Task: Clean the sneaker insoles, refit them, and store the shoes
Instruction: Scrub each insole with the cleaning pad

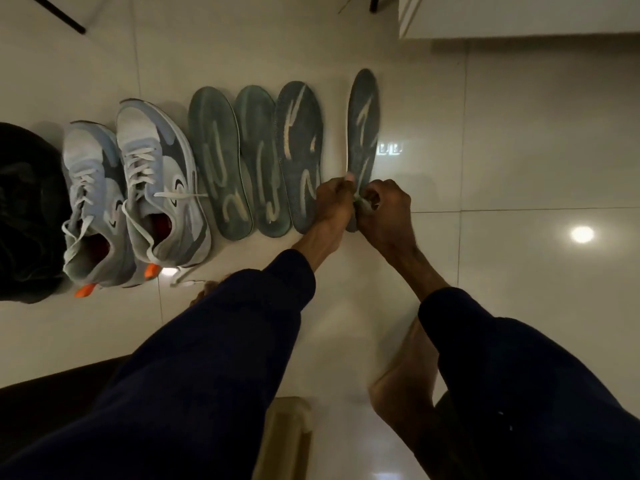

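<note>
Two grey-and-white sneakers (152, 188) with orange heel tabs stand side by side on the tiled floor at the left. To their right lie three dark green insoles (218, 161) with pale markings, flat and close together. A fourth insole (363, 123) is tilted up on its long edge further right. My left hand (334, 199) pinches its heel end from the left. My right hand (382, 206) presses a small pale cloth (363, 204) against the same end. The heel tip is hidden by my fingers.
A dark shoe or bag (27, 216) sits at the far left beside the sneakers. A black chair leg (55, 13) crosses the top left. A white cabinet base (519, 15) stands at the top right. My knees fill the foreground.
</note>
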